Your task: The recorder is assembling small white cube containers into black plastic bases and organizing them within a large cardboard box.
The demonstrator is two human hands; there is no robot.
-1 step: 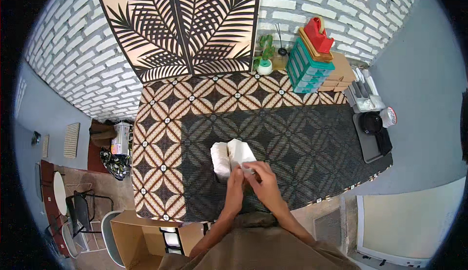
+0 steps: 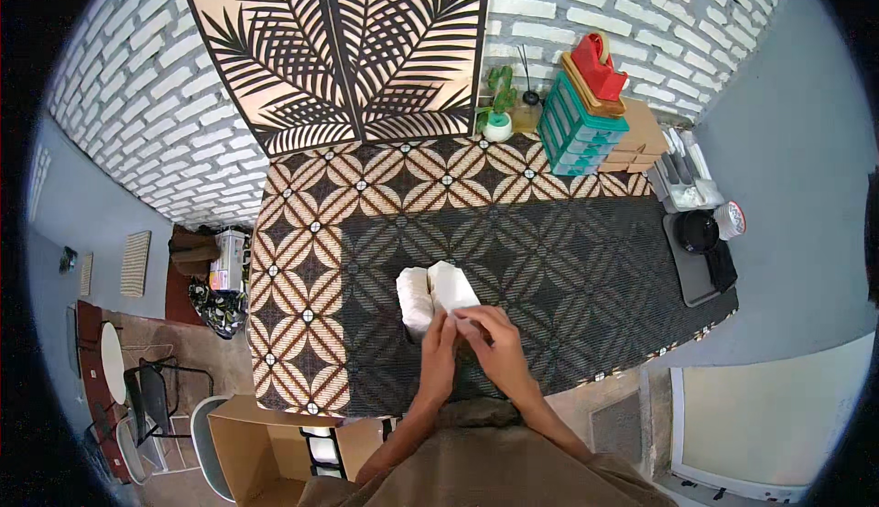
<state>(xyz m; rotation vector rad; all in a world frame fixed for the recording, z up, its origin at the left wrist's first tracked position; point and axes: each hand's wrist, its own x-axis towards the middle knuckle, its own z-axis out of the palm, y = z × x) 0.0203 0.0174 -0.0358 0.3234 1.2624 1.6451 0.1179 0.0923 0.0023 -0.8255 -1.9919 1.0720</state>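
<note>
Two white bundles stand side by side on the dark part of the table covering: a crinkled, soft-looking left bundle point(image 2: 414, 294) and a smoother, flat-faced right bundle point(image 2: 464, 280). A dark edge shows under the left one. Just over their near side, my left hand point(image 2: 439, 351) and my right hand point(image 2: 496, 340) meet with fingers closed. Between the fingertips is a thin whitish sheet point(image 2: 450, 294), upright in front of the right bundle. Its lower part is hidden by my fingers, and I cannot tell whether it is paper or film.
At the back stand a potted cactus point(image 2: 497, 124), a teal drawer unit point(image 2: 581, 131) with a red tape dispenser point(image 2: 597, 65) on top, and cardboard boxes point(image 2: 641, 131). A grey tray point(image 2: 687, 273) lies at the right edge. An open carton point(image 2: 261, 447) sits below the table's left front.
The whitish sheet between my fingers now stands taller in front of the right bundle. My fingers have shifted slightly; the bundles stay in place.
</note>
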